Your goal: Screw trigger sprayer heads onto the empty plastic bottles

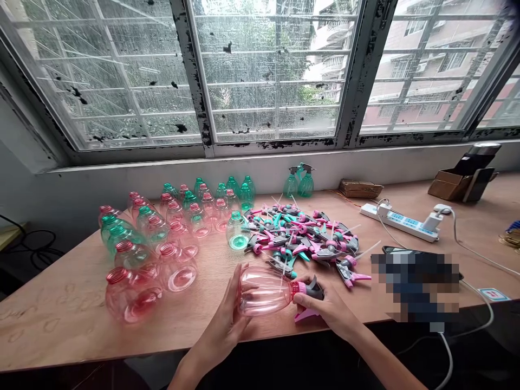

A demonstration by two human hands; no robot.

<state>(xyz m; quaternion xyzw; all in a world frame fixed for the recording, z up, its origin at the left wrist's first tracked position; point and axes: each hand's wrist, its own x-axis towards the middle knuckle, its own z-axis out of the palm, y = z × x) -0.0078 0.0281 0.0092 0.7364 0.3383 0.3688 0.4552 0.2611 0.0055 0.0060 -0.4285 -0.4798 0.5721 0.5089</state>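
Note:
A clear pink bottle lies sideways between my hands above the table's front edge. My left hand is wrapped round its base. At its neck sits a pink and grey spray head, with a pink trigger pointing down. My right hand grips this spray head where it meets the bottle; whether it is fully screwed on I cannot tell. Just beyond lies a heap of pink, teal and grey spray heads with white tubes. A green bottle stands at the heap's left edge.
Several pink and green bottles without heads cover the table's left part. Two green spray bottles stand by the wall. At right are a power strip with cables, a phone, partly blurred, and a cardboard box.

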